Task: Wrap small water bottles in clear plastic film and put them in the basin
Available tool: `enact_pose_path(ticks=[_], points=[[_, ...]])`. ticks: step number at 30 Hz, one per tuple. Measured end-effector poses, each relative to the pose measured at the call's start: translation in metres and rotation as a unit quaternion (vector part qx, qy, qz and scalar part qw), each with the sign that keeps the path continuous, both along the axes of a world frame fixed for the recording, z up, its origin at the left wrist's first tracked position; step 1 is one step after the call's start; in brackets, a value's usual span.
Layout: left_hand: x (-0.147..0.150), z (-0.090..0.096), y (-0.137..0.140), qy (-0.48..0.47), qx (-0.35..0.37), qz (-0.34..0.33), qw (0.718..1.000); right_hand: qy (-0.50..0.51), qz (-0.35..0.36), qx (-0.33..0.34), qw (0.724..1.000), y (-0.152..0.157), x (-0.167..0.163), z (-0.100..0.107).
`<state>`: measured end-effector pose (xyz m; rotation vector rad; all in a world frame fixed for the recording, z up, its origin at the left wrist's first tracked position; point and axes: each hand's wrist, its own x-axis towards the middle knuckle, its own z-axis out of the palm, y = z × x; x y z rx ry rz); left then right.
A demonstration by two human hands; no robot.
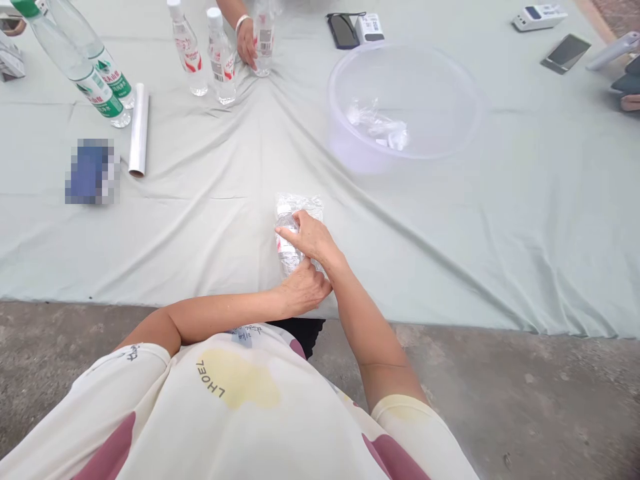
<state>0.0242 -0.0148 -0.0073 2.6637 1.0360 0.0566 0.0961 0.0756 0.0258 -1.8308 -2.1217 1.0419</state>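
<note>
"What did the hands have hold of?"

"The right grip point(314, 237) was half open, thumb and forefinger parted across a small bottle point(286, 245); how firmly it held, I couldn't tell. The left grip point(303, 290) was curled by the lower end, anything inside it hidden."

"Where was that bottle?"

"On its side with clear plastic point(315, 205) about it, cap pointing away from the wearer, near the front edge of the tabletop point(190, 247)."

"Any room around it?"

"Creased cloth point(500, 227) stretched ahead and rightward to a clear tub point(350, 152), and leftward to a roll of film point(139, 130)."

"And the arms?"

"The left forearm point(220, 315) came in almost along the front edge; the right forearm point(364, 320) reached forward, that hand lying beyond the left."

"Could you read anything?"

"The small bottle's label showed red and white, illegible. Two tall bottles point(97, 95) bore green labels with white Chinese characters. Farther off, a standing bottle point(223, 65) showed a barcode beside red print, and a co-worker's hand point(247, 45) touched another barcoded one. Letters on the wearer's shirt point(235, 380) seemed to read 'LHOEL'."
</note>
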Motion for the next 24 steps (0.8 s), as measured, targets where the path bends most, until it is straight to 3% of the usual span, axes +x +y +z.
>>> enact_pose_path(ticks=[4,6,7,9,12,14,15,17,19,21,24], points=[[0.007,-0.001,-0.005,0.046,0.052,-0.095,0.993,-0.055,0.015,0.054,0.997,0.002,0.013,-0.005],[0.004,0.0,-0.012,0.018,0.036,-0.123,0.992,-0.045,0.003,0.064,0.997,0.001,0.02,-0.008],[0.001,0.002,-0.017,-0.01,-0.002,-0.139,0.99,-0.028,-0.003,0.058,0.998,0.001,0.024,-0.01],[-0.011,0.01,-0.027,-0.093,-0.145,-0.18,0.969,0.011,-0.015,0.048,0.999,0.0,0.034,-0.012],[-0.037,0.028,-0.035,-0.233,-0.411,-0.191,0.86,0.053,-0.049,0.044,0.996,-0.002,0.053,-0.014],[-0.057,0.038,-0.033,-0.276,-0.495,-0.108,0.817,0.073,-0.075,0.045,0.994,-0.003,0.066,-0.017],[-0.065,0.04,-0.03,-0.291,-0.49,-0.031,0.821,0.082,-0.087,0.05,0.992,-0.004,0.073,-0.018],[-0.077,0.039,-0.021,-0.306,-0.411,0.154,0.845,0.093,-0.113,0.064,0.987,-0.005,0.085,-0.02],[-0.08,0.033,-0.011,-0.309,-0.322,0.284,0.849,0.088,-0.131,0.072,0.985,-0.006,0.094,-0.021],[-0.076,0.025,-0.004,-0.309,-0.295,0.31,0.849,0.081,-0.139,0.082,0.984,-0.006,0.096,-0.019],[-0.062,0.018,-0.001,-0.327,-0.308,0.272,0.851,0.07,-0.133,0.145,0.978,-0.005,0.084,-0.015]])
